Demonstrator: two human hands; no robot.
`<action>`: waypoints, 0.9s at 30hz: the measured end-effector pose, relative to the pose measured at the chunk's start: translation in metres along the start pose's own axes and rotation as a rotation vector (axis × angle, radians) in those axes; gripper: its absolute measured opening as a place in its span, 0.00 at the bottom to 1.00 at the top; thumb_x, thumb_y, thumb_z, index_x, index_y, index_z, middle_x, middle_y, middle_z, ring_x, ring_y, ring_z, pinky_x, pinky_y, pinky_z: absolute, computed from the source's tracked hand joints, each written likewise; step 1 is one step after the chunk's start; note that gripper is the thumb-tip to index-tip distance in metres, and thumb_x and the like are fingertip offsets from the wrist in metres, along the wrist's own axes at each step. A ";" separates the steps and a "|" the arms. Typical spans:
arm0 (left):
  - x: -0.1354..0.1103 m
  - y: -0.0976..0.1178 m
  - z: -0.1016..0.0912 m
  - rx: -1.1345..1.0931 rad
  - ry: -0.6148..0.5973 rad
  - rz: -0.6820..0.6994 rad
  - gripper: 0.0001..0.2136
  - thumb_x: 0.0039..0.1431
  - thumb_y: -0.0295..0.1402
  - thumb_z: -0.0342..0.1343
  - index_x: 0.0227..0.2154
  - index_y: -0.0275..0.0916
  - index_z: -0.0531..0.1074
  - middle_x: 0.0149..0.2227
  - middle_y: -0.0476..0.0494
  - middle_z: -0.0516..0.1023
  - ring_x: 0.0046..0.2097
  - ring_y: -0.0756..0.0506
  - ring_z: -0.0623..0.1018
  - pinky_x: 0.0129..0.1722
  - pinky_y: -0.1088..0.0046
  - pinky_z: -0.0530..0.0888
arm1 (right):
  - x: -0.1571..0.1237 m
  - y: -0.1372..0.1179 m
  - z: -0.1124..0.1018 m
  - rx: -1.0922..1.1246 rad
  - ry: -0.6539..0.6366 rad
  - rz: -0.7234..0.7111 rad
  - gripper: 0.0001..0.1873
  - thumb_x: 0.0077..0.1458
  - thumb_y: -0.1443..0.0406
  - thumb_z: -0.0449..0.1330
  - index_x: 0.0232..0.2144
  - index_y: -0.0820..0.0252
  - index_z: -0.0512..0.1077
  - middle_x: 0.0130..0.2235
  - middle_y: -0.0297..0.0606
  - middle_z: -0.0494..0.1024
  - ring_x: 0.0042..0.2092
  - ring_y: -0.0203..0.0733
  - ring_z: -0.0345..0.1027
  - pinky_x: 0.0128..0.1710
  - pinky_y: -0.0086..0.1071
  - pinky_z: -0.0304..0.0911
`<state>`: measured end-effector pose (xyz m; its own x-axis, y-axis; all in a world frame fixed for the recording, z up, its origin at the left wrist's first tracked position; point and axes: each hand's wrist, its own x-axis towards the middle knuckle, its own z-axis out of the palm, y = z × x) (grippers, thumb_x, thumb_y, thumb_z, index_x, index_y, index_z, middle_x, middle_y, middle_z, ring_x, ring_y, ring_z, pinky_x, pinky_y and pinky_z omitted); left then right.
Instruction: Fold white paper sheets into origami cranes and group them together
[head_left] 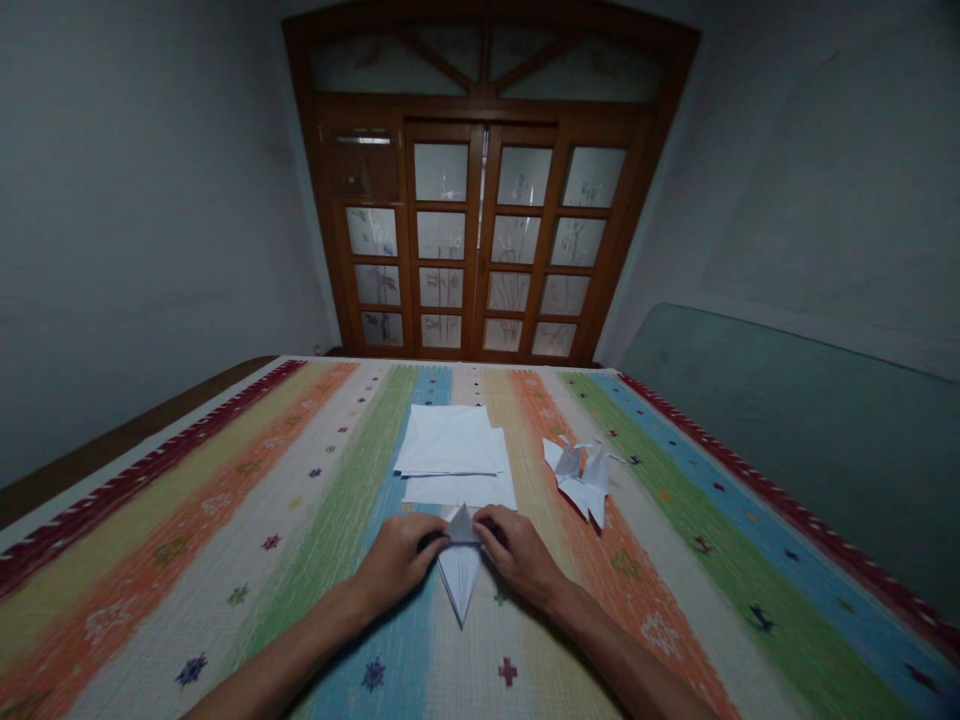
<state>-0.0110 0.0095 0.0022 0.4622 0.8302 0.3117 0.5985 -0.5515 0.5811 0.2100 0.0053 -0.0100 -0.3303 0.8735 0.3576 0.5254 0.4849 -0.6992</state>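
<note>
Between my hands lies a white folded paper, kite-shaped, its long point towards me and a small triangular flap folded at the top. My left hand pinches its left edge by the flap, fingers closed. On the opposite edge, my right hand grips the paper between thumb and fingers. Just beyond my hands are white paper sheets, loosely stacked and overlapping. To the right sit folded paper cranes, close together with wings spread; their exact number is hard to make out.
A striped, patterned tablecloth covers the table. A pale green board or chair back rises along the right side. Past the far table edge stands a wooden door with glass panes, with bare walls on both sides.
</note>
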 end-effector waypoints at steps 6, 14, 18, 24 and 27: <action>0.001 0.001 0.001 -0.200 0.045 -0.140 0.11 0.57 0.28 0.59 0.43 0.43 0.79 0.38 0.45 0.84 0.39 0.42 0.82 0.43 0.67 0.75 | -0.001 0.004 0.000 -0.016 -0.011 0.019 0.15 0.55 0.72 0.62 0.46 0.58 0.74 0.37 0.39 0.79 0.39 0.45 0.72 0.42 0.36 0.64; 0.003 0.001 0.004 -0.113 0.091 -0.154 0.20 0.54 0.26 0.60 0.51 0.41 0.73 0.34 0.46 0.79 0.38 0.41 0.78 0.42 0.66 0.72 | 0.002 0.004 0.007 0.033 0.044 0.098 0.21 0.54 0.75 0.59 0.51 0.60 0.69 0.32 0.34 0.76 0.35 0.42 0.70 0.38 0.33 0.63; 0.004 0.000 0.003 -0.059 0.093 -0.198 0.21 0.55 0.27 0.61 0.53 0.40 0.71 0.32 0.47 0.77 0.38 0.41 0.77 0.41 0.66 0.71 | 0.001 0.004 0.010 -0.032 0.073 0.077 0.23 0.54 0.75 0.59 0.52 0.58 0.69 0.33 0.34 0.75 0.37 0.43 0.70 0.41 0.35 0.63; 0.001 0.003 0.001 0.093 0.107 -0.218 0.13 0.55 0.29 0.65 0.44 0.40 0.75 0.33 0.46 0.76 0.40 0.39 0.75 0.43 0.64 0.69 | 0.000 0.001 0.008 -0.181 0.084 0.051 0.09 0.55 0.74 0.61 0.38 0.58 0.74 0.37 0.40 0.75 0.41 0.47 0.68 0.44 0.38 0.63; 0.000 0.006 0.000 0.190 0.121 -0.239 0.08 0.56 0.32 0.65 0.39 0.40 0.77 0.37 0.42 0.76 0.44 0.37 0.73 0.46 0.60 0.69 | -0.001 -0.001 0.007 -0.235 0.111 0.111 0.06 0.55 0.71 0.64 0.37 0.59 0.76 0.38 0.43 0.74 0.43 0.49 0.67 0.44 0.39 0.63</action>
<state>-0.0071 0.0065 0.0053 0.2202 0.9353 0.2770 0.7975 -0.3361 0.5010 0.2044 0.0034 -0.0142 -0.1801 0.9148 0.3616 0.7252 0.3718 -0.5795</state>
